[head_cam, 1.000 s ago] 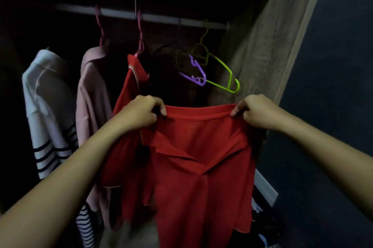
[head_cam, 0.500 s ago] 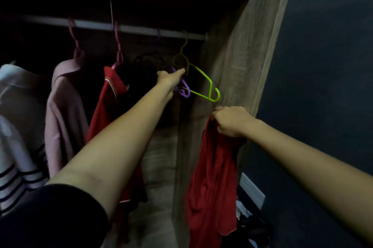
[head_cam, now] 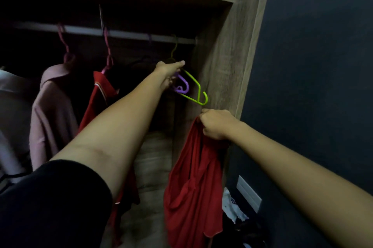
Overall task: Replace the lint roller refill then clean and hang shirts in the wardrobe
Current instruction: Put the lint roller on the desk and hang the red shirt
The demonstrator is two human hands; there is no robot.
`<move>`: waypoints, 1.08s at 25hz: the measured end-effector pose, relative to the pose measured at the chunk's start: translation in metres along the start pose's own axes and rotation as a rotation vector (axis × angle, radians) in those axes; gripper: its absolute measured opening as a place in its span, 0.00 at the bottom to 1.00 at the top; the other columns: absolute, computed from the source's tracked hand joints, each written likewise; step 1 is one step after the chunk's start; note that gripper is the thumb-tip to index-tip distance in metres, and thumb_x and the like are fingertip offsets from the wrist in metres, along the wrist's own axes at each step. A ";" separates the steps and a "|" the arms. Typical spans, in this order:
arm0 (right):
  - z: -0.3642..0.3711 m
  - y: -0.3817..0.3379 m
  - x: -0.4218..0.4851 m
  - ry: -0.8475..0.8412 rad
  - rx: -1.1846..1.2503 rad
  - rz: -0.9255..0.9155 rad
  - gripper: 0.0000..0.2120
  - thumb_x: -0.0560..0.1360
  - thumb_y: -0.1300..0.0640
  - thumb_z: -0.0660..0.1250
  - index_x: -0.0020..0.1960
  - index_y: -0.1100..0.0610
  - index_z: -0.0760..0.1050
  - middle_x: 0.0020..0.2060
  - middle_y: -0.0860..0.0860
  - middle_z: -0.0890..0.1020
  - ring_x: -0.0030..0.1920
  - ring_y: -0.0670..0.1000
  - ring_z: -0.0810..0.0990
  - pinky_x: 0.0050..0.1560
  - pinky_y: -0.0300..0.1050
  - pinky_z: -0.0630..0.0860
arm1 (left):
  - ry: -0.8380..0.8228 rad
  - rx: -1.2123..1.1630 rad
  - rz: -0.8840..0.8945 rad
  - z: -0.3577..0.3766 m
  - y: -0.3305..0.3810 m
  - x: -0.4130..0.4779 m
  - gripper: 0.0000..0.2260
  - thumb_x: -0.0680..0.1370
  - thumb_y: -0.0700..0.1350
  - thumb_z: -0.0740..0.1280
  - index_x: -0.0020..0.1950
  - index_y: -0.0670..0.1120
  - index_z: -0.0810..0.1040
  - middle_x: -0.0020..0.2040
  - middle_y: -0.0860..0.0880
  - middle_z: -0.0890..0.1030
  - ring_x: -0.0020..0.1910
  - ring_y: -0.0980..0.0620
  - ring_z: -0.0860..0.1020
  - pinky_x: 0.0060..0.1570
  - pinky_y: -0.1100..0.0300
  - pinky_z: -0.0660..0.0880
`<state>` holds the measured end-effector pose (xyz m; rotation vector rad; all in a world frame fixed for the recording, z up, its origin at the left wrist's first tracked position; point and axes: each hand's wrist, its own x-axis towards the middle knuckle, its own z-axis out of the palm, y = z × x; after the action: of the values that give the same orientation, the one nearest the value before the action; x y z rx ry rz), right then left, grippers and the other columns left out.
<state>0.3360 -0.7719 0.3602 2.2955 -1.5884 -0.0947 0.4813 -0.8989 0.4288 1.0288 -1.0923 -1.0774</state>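
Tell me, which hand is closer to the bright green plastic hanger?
The left. The left hand is right at the bright green plastic hanger, touching near its top. The right hand is below its lower end, gripping the bunched red shirt.

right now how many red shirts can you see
2: one red shirt hangs on the rail; the other red shirt dangles bunched from the right hand. The dark may hide more.

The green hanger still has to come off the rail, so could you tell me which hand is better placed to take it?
Left. The left hand is already up at the green hanger beside the purple hanger, while the right hand is lower, closed on the bunched red shirt.
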 end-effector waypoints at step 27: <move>0.010 -0.077 -0.036 0.172 0.608 0.165 0.29 0.67 0.69 0.64 0.68 0.66 0.64 0.70 0.61 0.65 0.71 0.57 0.64 0.72 0.44 0.58 | 0.201 0.809 0.605 -0.319 -0.107 -0.305 0.22 0.74 0.57 0.60 0.57 0.44 0.81 0.40 0.58 0.84 0.37 0.64 0.78 0.41 0.64 0.73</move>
<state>0.3889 -0.7172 0.3216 2.4808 -1.8919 0.6973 0.7420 -0.5877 0.2265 1.2593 -1.5765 -0.0129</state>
